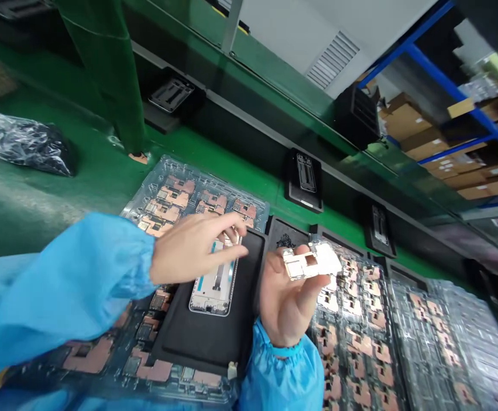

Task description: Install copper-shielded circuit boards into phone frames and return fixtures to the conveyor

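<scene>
My right hand point(285, 297) is raised palm up and pinches a small pale metal plate with a square cut-out point(311, 262) between thumb and fingertips. My left hand point(195, 246), in a blue sleeve, reaches across with its fingers curled over the top end of a white phone frame point(215, 285). The frame lies flat on a black fixture pad point(197, 337). Whether the left fingers grip anything is unclear.
Clear plastic trays of copper-coloured parts lie to the left point(176, 197) and right point(360, 342) of the pad. Black jigs point(304, 180) sit along a conveyor rail beyond. A crinkled plastic bag point(21, 142) rests at far left. Cardboard boxes point(416, 131) fill blue shelving at right.
</scene>
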`<state>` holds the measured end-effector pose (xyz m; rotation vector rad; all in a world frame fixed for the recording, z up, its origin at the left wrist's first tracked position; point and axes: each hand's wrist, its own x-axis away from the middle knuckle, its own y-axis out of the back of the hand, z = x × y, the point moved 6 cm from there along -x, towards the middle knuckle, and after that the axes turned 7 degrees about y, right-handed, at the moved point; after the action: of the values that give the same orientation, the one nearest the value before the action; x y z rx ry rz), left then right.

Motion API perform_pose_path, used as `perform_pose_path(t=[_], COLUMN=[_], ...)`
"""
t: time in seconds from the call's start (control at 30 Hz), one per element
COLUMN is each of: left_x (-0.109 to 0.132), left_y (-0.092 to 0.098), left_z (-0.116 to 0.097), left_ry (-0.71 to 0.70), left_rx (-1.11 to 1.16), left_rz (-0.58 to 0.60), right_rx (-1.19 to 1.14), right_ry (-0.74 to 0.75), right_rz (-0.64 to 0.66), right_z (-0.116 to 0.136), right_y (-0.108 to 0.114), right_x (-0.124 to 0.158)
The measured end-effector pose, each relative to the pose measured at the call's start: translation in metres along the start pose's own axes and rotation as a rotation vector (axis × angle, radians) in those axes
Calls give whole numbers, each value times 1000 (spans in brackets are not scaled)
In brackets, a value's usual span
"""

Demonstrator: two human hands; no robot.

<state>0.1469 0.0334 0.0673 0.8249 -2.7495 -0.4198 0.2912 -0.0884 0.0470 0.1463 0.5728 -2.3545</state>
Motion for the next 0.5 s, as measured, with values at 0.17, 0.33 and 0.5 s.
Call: perform_pose_path(t=[0.17, 0.33, 0.5], left_x=[11, 17, 49], left_y=[-6, -18, -17], left_z=[30, 31, 19], left_ry=[-244, -299, -512], left_rx=[-743, -749, -601], left_rz=[-215, -222, -147], right_rx=[-40, 180, 457], right_ry=[-71, -12, 309], right_rz=[-86, 8, 212], right_z=[-12, -18, 1], right_y=[6, 5, -9], right_x=[-14, -15, -21])
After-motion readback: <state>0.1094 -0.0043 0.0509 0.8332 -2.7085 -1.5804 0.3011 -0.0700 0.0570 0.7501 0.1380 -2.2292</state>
